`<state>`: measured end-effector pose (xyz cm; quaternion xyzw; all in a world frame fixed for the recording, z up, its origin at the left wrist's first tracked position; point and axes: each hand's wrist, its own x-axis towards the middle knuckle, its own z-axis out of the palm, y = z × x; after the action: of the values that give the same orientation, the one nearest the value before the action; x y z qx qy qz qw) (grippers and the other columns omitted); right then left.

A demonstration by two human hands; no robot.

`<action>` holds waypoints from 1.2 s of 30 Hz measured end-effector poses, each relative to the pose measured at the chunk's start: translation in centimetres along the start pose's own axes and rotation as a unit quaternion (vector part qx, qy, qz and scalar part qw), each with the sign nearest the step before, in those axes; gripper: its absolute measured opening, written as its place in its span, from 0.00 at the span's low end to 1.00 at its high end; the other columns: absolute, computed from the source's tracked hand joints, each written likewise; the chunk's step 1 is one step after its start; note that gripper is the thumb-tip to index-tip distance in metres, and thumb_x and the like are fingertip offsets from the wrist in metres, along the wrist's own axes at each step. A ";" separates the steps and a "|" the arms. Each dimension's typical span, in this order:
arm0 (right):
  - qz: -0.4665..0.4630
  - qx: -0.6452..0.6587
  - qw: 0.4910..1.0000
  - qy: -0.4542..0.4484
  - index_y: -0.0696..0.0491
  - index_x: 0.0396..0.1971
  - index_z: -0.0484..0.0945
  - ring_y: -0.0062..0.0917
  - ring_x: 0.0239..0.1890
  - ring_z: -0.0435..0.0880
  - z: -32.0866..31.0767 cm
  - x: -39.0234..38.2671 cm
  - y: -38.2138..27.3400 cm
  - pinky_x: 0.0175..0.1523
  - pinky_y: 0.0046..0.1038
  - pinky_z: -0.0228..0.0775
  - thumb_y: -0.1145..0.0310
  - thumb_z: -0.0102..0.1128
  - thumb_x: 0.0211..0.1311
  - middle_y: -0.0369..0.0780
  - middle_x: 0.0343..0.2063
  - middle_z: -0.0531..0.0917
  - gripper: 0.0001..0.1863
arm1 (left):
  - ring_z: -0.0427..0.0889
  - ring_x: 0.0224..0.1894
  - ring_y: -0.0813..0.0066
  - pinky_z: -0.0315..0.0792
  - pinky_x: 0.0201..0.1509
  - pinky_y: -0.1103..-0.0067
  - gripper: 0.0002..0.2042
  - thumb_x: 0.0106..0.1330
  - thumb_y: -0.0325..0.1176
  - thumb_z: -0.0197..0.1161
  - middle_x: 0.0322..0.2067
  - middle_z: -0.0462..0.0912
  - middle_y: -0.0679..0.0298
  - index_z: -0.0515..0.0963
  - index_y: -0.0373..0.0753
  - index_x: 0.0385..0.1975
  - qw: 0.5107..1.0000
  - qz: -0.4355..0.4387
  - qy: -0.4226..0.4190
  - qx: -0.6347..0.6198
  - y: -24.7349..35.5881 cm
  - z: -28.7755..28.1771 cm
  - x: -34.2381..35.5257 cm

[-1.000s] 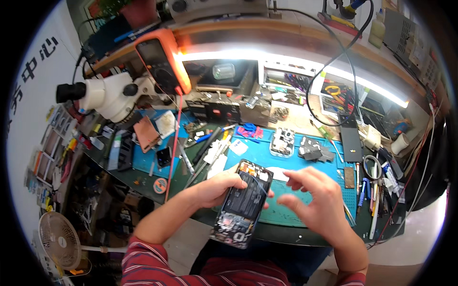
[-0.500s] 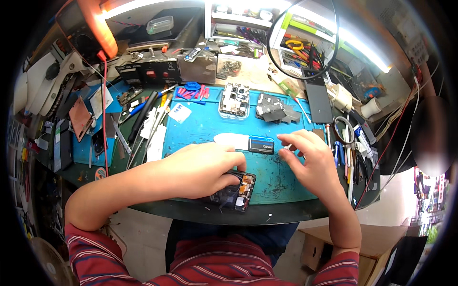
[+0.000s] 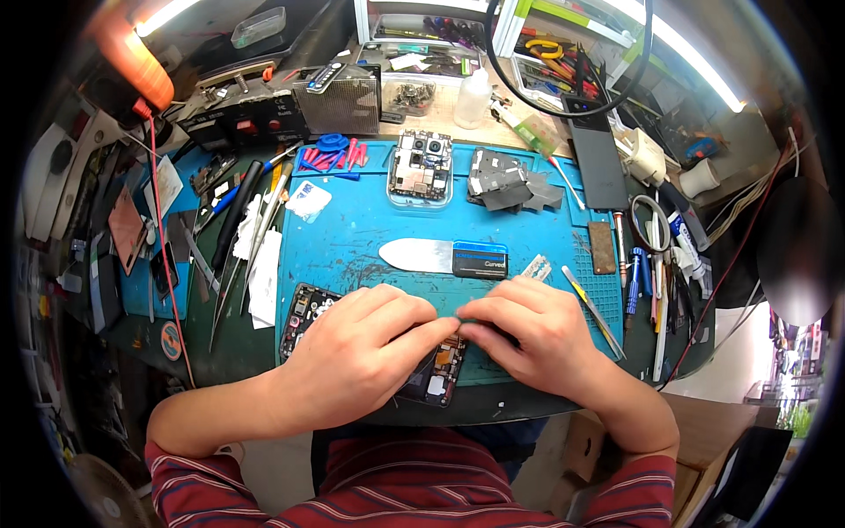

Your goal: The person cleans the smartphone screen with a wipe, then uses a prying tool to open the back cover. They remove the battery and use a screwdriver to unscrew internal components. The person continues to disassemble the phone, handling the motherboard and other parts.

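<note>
Right hand (image 3: 532, 330): half a second ago it's up beside the metal spatula's (image 3: 418, 256) handle, now it's down at the left one. Fingertips bunched, can't tell if anything tiny is pinched in there.
Left hand (image 3: 356, 348): thumb and index pressed close, tips meeting or nearly meeting the right's. Can't tell if it's clamped on something.
Phone (image 3: 436, 383): back off, flat on the near edge of the blue mat (image 3: 343, 229), partly under the left hand; flex-cable end pokes out to the right.
What it means: looks like a two-handed fiddly bit at that end, imo.
Black piece (image 3: 304, 312): round cutouts, left of the left hand. Part of the phone or separate? The hand covers the join, no clue.
Orange casing (image 3: 132, 62): upper left, partly lost in the dark rim.
</note>
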<state>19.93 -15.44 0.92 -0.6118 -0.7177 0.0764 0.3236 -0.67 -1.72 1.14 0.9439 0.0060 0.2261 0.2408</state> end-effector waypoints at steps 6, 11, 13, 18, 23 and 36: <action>0.049 0.022 0.999 -0.007 0.53 0.35 0.84 0.33 0.29 0.84 0.6 0.2 0.3 0.33 0.33 0.75 0.73 0.72 0.58 0.38 0.27 0.82 0.06 | 0.78 0.43 0.60 0.75 0.46 0.67 0.26 0.55 0.30 0.74 0.44 0.79 0.60 0.80 0.35 0.56 0.998 0.001 -0.055 0.006 -0.2 -0.5 0.0; 0.111 0.008 0.993 0.041 0.56 0.39 0.84 0.34 0.32 0.85 -3.2 -0.1 0.1 0.35 0.31 0.77 0.78 0.69 0.60 0.42 0.32 0.85 0.08 | 0.74 0.49 0.60 0.71 0.52 0.66 0.32 0.54 0.45 0.75 0.49 0.76 0.60 0.79 0.36 0.58 0.993 -0.018 -0.113 0.035 0.0 -0.6 -0.3; 0.162 -0.105 0.977 0.094 0.57 0.42 0.84 0.36 0.32 0.85 -5.7 -1.7 0.5 0.37 0.33 0.77 0.80 0.68 0.60 0.44 0.33 0.85 0.11 | 0.74 0.51 0.59 0.70 0.55 0.65 0.36 0.53 0.51 0.75 0.51 0.75 0.60 0.78 0.36 0.60 0.991 -0.013 -0.127 0.031 -0.1 -0.7 -0.3; 0.244 -0.193 0.950 -0.007 0.56 0.45 0.85 0.38 0.39 0.83 -8.3 -6.5 0.7 0.43 0.35 0.76 0.76 0.72 0.57 0.43 0.37 0.84 0.15 | 0.71 0.56 0.55 0.66 0.61 0.62 0.47 0.49 0.58 0.77 0.55 0.71 0.57 0.71 0.35 0.67 0.981 -0.035 -0.192 0.006 0.8 -2.2 0.0; 0.178 -0.267 0.947 0.018 0.57 0.43 0.85 0.34 0.34 0.83 -6.7 -7.7 -0.3 0.37 0.32 0.75 0.80 0.71 0.55 0.42 0.34 0.83 0.14 | 0.71 0.58 0.54 0.66 0.63 0.62 0.45 0.50 0.52 0.79 0.56 0.71 0.57 0.71 0.35 0.67 0.985 -0.030 -0.164 0.053 1.3 -1.6 -0.7; 0.170 -0.259 0.945 0.106 0.52 0.37 0.85 0.34 0.30 0.83 -9.6 -3.3 0.4 0.34 0.33 0.74 0.69 0.69 0.63 0.37 0.31 0.82 0.06 | 0.78 0.53 0.52 0.76 0.56 0.67 0.38 0.47 0.36 0.83 0.47 0.74 0.54 0.73 0.35 0.61 0.989 -0.098 -0.106 -0.041 1.5 -3.1 1.5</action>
<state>25.76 -21.14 7.03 -0.7918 -0.5596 -0.1241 0.2107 -0.82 -1.45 4.84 0.9466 0.0633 0.1006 0.2997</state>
